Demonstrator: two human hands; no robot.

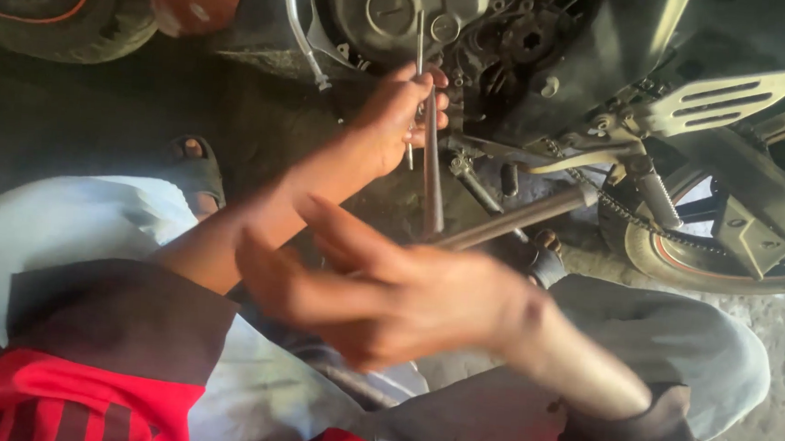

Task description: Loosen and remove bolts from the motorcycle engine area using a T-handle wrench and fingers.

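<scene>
Two hands: my left hand (397,112) is closed round a thin upright rod (432,159) by the engine (396,16); my right hand (388,293), blurred, open and empty, is nearer me, below the rod.

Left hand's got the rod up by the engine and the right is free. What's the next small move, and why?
Probably bring the right hand up to steady the rod. The left hand alone grips it near the top, by the engine cover, while its long lower end hangs free. The right hand is blurred, open and holds nothing.
</scene>
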